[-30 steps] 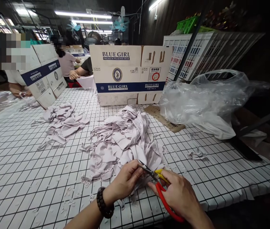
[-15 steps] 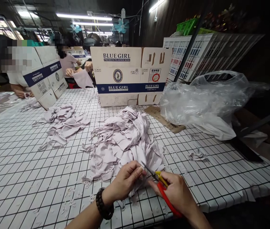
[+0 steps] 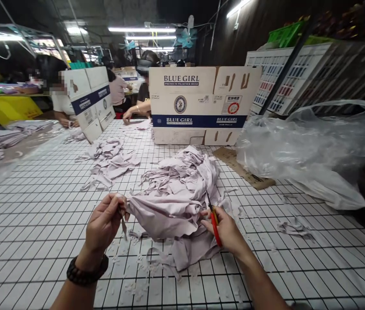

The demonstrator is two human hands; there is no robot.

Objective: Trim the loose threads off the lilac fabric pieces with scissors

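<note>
Now our hands are apart, while half a second ago they were meeting close together at the near edge of the table [image 3: 40, 241]. Our left hand [image 3: 105, 221] has moved out toward 9 o'clock and it pinches the edge of a pale lilac fabric piece [image 3: 166, 213]; its fingers [image 3: 119, 207] are closed tight on the cloth, and a thin strip hangs down from them. Our right hand [image 3: 226, 228] stays at the 3 o'clock side of the piece. It is wrapped around the red-handled snips [image 3: 214, 219], with the blades pointing up toward 12 o'clock into the cloth. We cannot tell whether the blades are open or closed, because the fabric folds hide them.

So the piece is now pulled wide between the two hands, lifted a little at the left side and resting on the table at the front of the big fabric pile [image 3: 182, 176]. Before, the snips were working at a small spot right beside the left fingertips; now the cloth is spread, so we judge that a new place on the same piece is being brought to the blades.

Small cut scraps [image 3: 137, 262] lie on the grid cloth around 6 o'clock. A second fabric pile [image 3: 111, 161] sits toward 11 o'clock, the cardboard box [image 3: 202, 103] stands at 12 o'clock, and the clear plastic bag [image 3: 314, 146] lies at 2 o'clock. Other people work at the far side of the table.
</note>
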